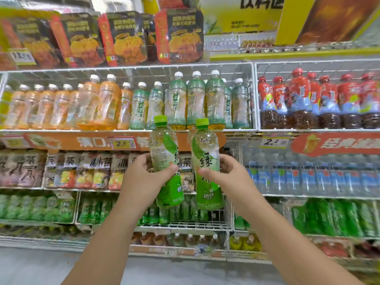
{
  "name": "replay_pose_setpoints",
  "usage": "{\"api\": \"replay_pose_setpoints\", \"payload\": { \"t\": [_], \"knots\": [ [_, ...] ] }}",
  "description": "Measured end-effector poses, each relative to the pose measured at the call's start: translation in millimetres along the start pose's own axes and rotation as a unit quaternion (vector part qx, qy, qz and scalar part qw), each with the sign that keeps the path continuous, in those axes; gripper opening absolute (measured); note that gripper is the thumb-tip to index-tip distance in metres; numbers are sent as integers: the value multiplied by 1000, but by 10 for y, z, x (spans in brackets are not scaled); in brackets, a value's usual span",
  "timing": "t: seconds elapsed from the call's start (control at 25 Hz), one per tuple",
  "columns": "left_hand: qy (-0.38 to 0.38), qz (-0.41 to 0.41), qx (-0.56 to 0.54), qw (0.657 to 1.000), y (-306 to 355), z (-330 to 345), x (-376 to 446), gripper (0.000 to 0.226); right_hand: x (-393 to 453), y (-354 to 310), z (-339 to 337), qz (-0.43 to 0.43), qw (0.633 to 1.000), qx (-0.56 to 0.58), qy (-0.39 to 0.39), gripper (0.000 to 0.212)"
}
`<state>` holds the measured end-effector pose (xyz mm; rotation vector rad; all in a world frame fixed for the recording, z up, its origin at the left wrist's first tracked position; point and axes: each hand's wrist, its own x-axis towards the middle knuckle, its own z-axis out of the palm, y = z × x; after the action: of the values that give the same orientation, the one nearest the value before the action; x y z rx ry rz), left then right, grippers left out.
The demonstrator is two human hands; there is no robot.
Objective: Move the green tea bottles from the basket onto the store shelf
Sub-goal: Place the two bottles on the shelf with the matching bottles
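The left hand [141,173] grips one green tea bottle [167,161] and the right hand [228,171] grips another green tea bottle [206,163], both upright and side by side. Behind them stands a store shelf [127,130] packed with drinks.

The one camera sits on my head, looking forward and slightly down, square-on to the white wire store shelf [254,95] of drink bottles, which stands close and fills the view. My forearms enter from the bottom edge; grey floor [41,268] shows below.
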<state>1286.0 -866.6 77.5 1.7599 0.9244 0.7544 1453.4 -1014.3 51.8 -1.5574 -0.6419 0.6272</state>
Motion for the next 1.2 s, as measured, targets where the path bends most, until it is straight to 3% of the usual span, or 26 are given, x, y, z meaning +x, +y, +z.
{"api": "replay_pose_setpoints", "payload": {
  "t": [0.08,0.16,0.24,0.32,0.4,0.48,0.64,0.84,1.04,1.2],
  "knots": [
    [-18,-13,-1,1000,-126,206,114,48,119,113,-123,16,1000,-6,8,42],
    [-30,-24,-4,999,-256,410,207,52,239,258,-258,22,1000,-14,3,39],
    [-42,-35,-16,998,-421,611,260,56,341,507,-395,29,999,-8,-9,53],
    [-52,-41,-28,997,-609,822,263,56,396,779,-459,45,999,-18,-4,81],
    [-58,-47,-45,996,-839,1000,253,56,414,1033,-456,61,998,-9,4,88],
    [-76,-69,-70,992,-1158,1190,273,62,431,1353,-418,75,997,-1,12,81],
    [-112,-112,-99,982,-1818,1368,263,52,429,2002,-283,107,993,22,34,54],
    [-123,-150,-116,974,-2528,1510,274,49,422,2651,-111,141,988,49,49,60],
    [-152,-188,-121,963,-3247,1717,249,46,418,3354,-44,181,981,57,49,41],
    [-151,-217,-128,956,-3794,2012,267,44,472,3940,4,210,975,47,61,39]
  ]
}}
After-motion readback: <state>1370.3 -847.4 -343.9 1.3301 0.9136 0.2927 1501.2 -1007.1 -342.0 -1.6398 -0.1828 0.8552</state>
